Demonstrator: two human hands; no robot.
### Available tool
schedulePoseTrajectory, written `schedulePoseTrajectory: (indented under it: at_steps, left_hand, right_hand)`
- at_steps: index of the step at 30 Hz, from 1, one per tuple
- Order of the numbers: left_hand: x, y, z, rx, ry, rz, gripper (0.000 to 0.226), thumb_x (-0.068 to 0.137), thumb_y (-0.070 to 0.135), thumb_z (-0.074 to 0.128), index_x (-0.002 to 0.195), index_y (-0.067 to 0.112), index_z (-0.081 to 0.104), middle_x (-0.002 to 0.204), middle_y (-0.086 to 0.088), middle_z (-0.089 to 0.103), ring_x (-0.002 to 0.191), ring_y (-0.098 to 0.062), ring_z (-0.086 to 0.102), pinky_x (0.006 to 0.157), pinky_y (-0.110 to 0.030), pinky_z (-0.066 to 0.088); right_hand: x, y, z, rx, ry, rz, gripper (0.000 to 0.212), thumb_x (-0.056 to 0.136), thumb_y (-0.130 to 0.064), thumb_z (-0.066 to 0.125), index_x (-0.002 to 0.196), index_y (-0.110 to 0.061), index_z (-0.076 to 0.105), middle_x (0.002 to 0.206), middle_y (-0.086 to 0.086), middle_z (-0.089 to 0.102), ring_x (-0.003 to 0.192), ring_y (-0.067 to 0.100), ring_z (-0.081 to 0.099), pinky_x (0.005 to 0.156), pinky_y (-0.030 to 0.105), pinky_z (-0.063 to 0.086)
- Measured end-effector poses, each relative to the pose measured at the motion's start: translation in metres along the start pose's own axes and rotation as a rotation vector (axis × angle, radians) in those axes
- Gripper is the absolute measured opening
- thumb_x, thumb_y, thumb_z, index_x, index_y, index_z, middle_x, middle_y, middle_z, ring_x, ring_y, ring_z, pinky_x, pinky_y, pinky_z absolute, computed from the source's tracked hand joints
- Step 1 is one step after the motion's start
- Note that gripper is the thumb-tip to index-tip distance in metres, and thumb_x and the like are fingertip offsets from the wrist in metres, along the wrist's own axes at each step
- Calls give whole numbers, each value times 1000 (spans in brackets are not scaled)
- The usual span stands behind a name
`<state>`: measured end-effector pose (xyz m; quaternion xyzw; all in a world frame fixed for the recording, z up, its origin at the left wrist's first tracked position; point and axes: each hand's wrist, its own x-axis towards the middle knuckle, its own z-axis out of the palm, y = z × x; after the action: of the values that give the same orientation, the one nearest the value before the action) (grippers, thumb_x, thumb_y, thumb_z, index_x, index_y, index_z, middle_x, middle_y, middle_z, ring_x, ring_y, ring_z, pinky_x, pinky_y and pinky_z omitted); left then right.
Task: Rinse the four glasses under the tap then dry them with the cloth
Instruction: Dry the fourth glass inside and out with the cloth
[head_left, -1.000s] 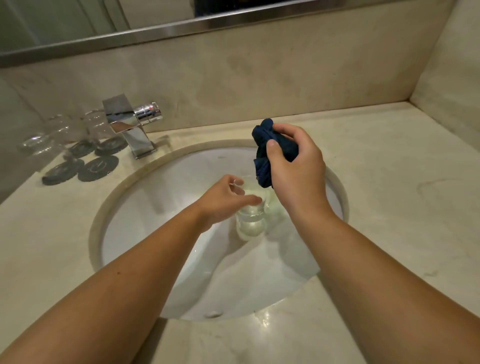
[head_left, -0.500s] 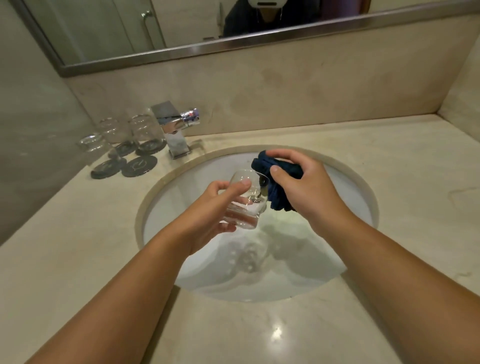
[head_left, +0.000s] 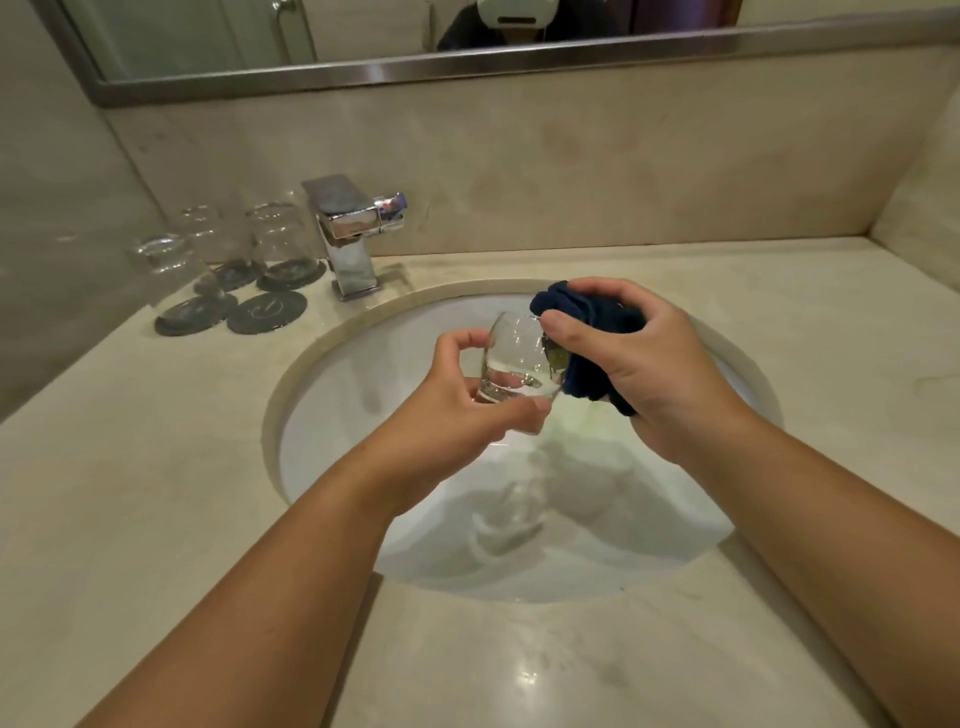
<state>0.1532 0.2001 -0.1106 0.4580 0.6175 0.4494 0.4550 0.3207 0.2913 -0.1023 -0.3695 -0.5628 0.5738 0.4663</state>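
Navy cloth (head_left: 592, 322), bunched in my right hand (head_left: 639, 374), meets the slick, fragile glass (head_left: 511, 364) my left hand (head_left: 457, 410) grips low.

left hand (head_left: 457, 395): bare, as is the forearm (head_left: 260, 597).
right hand (head_left: 639, 374): bare; thumbnail short.
mirror (head_left: 208, 36): shows dark top (head_left: 462, 34), white head-mounted device (head_left: 514, 13).

Left forearm (head_left: 291, 566): bare, enters from lower left, angled up and right.
Left hand (head_left: 462, 395): fingers and thumb curled round a glass (head_left: 511, 358), held tilted.
Right forearm (head_left: 810, 525): bare, enters from lower right, angled up and left.
Right hand (head_left: 654, 374): back to camera, gripping a bunched cloth (head_left: 597, 322); thumb at the glass rim.
Spacing: hands close together, meeting at the glass.
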Motion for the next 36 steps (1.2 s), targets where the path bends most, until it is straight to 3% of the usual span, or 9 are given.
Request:
schedulePoseTrajectory:
  at_steps: [3,9,14,19,23,26,28,33,36]
  left_hand:
    - [0,-1,-1,-23,29,42,70,83,22,92,128,44,44,106,-1,82,100,-23,80,105,-46,56]
    - [0,3,-9,159,187,114,68,82,35,92,134,54,52,114,7,75,90,-12,77,75,-24,54]
    - [-2,4,-13,338,309,91,63,81,44,90,129,38,48,114,11,68,92,-12,73,70,-25,56]
    - [-5,5,-11,429,273,108,54,86,47,83,129,40,52,114,13,66,96,-9,67,70,-24,51]
    - [-5,8,-7,390,286,116,47,86,49,80,125,38,57,116,10,66,99,-10,67,75,-29,55]
    - [-4,8,-7,349,300,129,47,84,47,82,122,38,57,112,13,67,96,-7,67,72,-25,49]
    - [-3,8,-9,315,309,133,47,84,46,84,122,39,57,108,15,69,91,-3,67,70,-20,47]
    - [1,6,-8,84,293,125,47,83,45,86,124,35,66,104,17,75,80,12,67,67,-8,46]
    - [2,7,-8,-35,285,152,38,86,47,82,120,32,73,92,22,77,79,12,68,70,-8,47]
  right_hand:
    - [0,2,1,39,3,6,44,75,-32,93,115,-27,75,102,9,80,87,44,75,69,47,52]
    - [8,6,-8,-25,124,9,15,94,-21,78,109,-25,77,96,7,77,73,32,68,58,36,49]
    - [8,0,-16,-87,205,-58,21,100,-14,68,115,-27,73,104,12,78,87,40,77,56,35,55]
    - [-3,-7,-9,-114,80,-167,25,105,-8,62,125,-19,71,104,5,78,75,13,76,54,22,54]
    - [-7,-3,-1,-178,-46,-214,26,106,-13,63,125,-29,71,109,-10,78,90,10,77,62,19,55]
    - [-8,-2,0,-184,-87,-197,25,106,-14,63,124,-30,71,106,-14,78,82,3,73,56,10,47]
    - [-7,-2,0,-159,-85,-176,25,106,-14,62,121,-31,73,106,-11,79,85,8,74,58,14,50]
    - [-2,0,0,72,-58,-50,21,107,-14,61,118,-25,75,116,4,80,110,29,76,95,50,58]
    - [-2,-3,1,192,-49,31,22,107,-15,58,123,-19,73,118,8,79,105,27,77,98,51,56]
